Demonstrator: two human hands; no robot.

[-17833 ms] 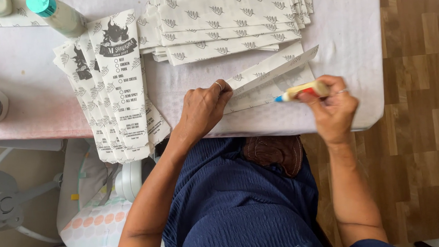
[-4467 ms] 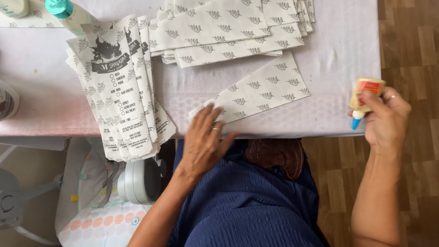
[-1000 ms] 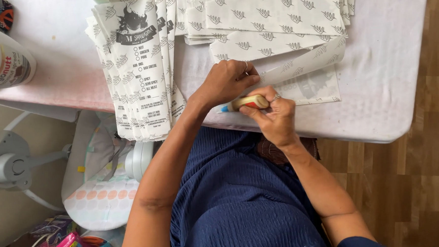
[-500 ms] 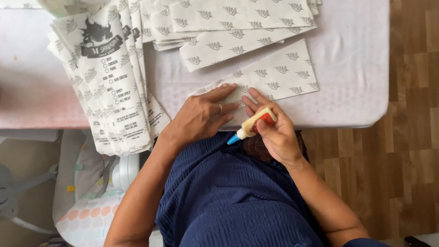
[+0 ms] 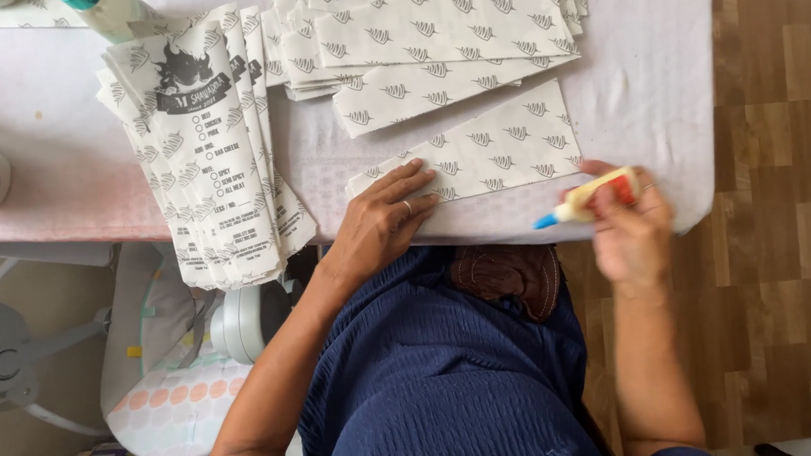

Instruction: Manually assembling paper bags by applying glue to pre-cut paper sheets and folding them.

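Observation:
A folded white paper sheet (image 5: pixel 493 151) printed with small leaf marks lies near the table's front edge. My left hand (image 5: pixel 382 222) presses flat on its left end, fingers spread. My right hand (image 5: pixel 632 227) is off the sheet's right corner, at the table's edge, and grips a small glue bottle (image 5: pixel 595 195) with a yellow body, red label and blue tip pointing left.
A pile of like patterned sheets (image 5: pixel 433 26) lies at the back. A stack of printed paper bags (image 5: pixel 206 145) hangs over the front edge at left. The white-covered table (image 5: pixel 655 89) ends at right above wooden flooring (image 5: pixel 778 193). A bottle (image 5: pixel 109 8) stands far left.
My right hand has carried the glue bottle from the sheet's near edge out to the right. The sheet's flap now lies flat under my left hand.

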